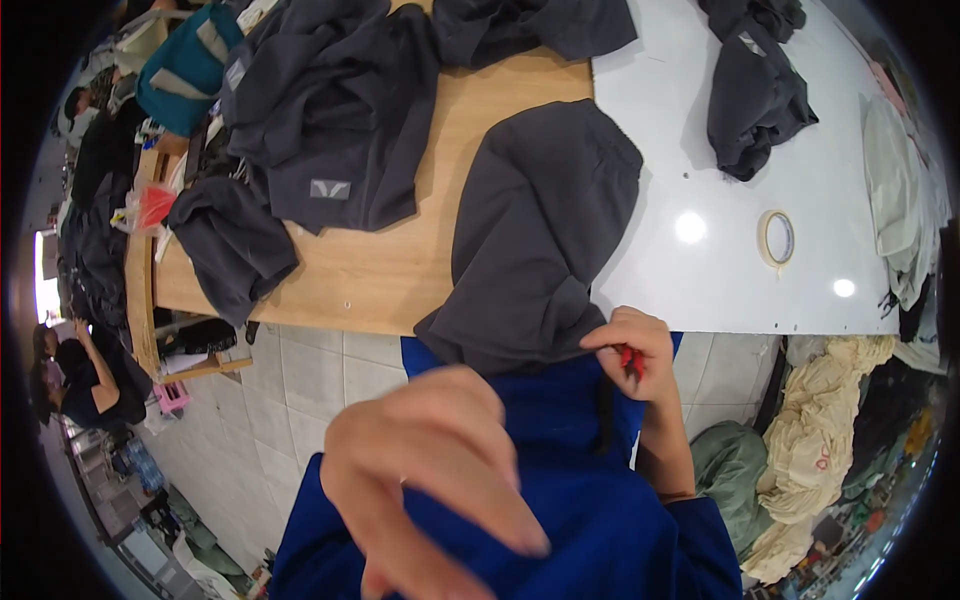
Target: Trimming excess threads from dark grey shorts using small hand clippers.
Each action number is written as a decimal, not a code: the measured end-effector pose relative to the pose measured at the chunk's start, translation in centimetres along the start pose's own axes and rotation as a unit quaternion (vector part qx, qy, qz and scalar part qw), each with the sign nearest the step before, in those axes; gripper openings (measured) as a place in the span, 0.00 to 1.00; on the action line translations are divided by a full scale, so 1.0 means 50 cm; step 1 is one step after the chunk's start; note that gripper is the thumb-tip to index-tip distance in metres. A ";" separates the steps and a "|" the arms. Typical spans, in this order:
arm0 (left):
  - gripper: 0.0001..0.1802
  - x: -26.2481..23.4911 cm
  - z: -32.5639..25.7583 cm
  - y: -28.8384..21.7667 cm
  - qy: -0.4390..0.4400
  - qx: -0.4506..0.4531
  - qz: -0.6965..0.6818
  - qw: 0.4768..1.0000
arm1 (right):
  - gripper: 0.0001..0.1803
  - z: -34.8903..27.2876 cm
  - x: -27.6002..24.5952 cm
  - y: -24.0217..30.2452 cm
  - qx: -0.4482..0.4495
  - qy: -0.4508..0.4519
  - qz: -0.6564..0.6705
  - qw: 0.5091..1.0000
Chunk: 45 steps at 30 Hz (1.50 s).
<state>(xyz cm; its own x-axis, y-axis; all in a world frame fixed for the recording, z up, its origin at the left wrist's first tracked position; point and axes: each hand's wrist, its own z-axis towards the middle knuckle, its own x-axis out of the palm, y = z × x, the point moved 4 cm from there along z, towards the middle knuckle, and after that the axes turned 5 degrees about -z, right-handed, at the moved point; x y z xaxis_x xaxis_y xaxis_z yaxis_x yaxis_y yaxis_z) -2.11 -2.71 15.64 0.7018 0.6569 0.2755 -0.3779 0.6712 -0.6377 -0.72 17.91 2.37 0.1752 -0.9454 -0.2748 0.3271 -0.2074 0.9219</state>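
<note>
One garment pinched, the others lying untouched

From my distant post, I see the right hand point(632, 350) narrowed on the near edge of a grey garment point(545, 200). Its curled fingers also keep a small red object point(631, 362), whose kind I cannot tell. The garment extends ahead and to the left of this hand, mostly upon the tabletop point(370, 285), its near part hanging over the edge. The left hand point(430, 460) is raised close to the camera, blurred, with bent fingers; whether it holds something, I cannot tell.

As I judge, this garment is in the middle of handling: it is gripped, but lies loose and rumpled. A grey pile point(330, 130) ahead and farther left of the right hand, and a grey bundle point(755, 110) ahead and right of it, are untouched; whether they are done or waiting, I cannot know.
</note>
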 end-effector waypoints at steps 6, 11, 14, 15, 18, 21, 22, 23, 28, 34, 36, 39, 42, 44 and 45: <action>0.20 0.051 0.053 -0.010 0.076 0.008 -0.076 0.994 | 0.09 -0.050 -0.038 -0.030 0.024 -0.107 0.021 0.994; 0.20 0.051 0.038 -0.013 0.016 0.053 -0.069 0.996 | 0.07 -0.071 -0.049 -0.057 0.054 -0.237 0.092 0.966; 0.21 0.061 0.039 -0.014 0.029 0.032 -0.076 0.996 | 0.09 -0.072 -0.057 -0.066 0.109 -0.272 0.133 0.947; 0.22 0.066 0.039 -0.016 0.035 0.022 -0.079 0.996 | 0.10 -0.069 -0.060 -0.071 0.150 -0.298 0.150 0.930; 0.22 0.064 0.026 -0.020 0.022 0.024 -0.093 0.995 | 0.15 -0.043 -0.057 -0.074 0.206 -0.265 0.117 0.935; 0.23 0.062 0.024 -0.019 0.006 0.038 -0.107 0.994 | 0.17 -0.032 -0.051 -0.079 0.254 -0.236 0.099 0.933; 0.23 0.062 0.023 -0.019 0.001 0.048 -0.113 0.992 | 0.17 -0.028 -0.043 -0.082 0.281 -0.234 0.097 0.926; 0.23 0.063 0.024 -0.018 0.002 0.048 -0.114 0.992 | 0.17 -0.024 -0.038 -0.086 0.307 -0.232 0.095 0.918; 0.23 0.068 0.036 -0.017 0.047 0.027 -0.124 0.991 | 0.17 -0.001 -0.006 -0.109 0.282 -0.195 0.018 0.939; 0.25 0.061 0.039 0.002 0.001 0.090 -0.126 0.988 | 0.21 0.009 0.007 -0.122 0.357 -0.189 0.115 0.907; 0.27 0.048 -0.002 0.019 -0.046 0.047 -0.111 0.992 | 0.24 0.011 -0.004 -0.127 0.314 -0.194 0.223 0.902; 0.36 -0.033 -0.037 0.075 -0.121 -0.284 0.036 0.951 | 0.28 0.028 -0.028 -0.123 0.252 -0.184 0.289 0.905; 0.35 -0.099 -0.083 0.199 0.009 -0.316 0.531 0.786 | 0.28 0.064 -0.043 -0.095 0.221 -0.184 0.407 0.867; 0.21 -0.136 -0.164 0.255 -0.009 -0.336 0.564 0.755 | 0.29 0.080 -0.060 -0.080 0.193 -0.188 0.426 0.864; 0.15 -0.165 -0.201 0.264 -0.031 -0.349 0.503 0.790 | 0.29 0.087 -0.069 -0.077 0.170 -0.194 0.446 0.857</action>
<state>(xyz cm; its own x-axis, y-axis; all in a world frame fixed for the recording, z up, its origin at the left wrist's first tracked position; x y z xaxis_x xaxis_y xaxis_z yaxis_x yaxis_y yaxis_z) -6.85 -2.73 -2.28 0.2188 0.7679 -0.6020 -0.2848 -0.5398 -0.7921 -6.64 20.86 0.98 -0.1281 -0.7653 0.6308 -0.0770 0.6418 0.7630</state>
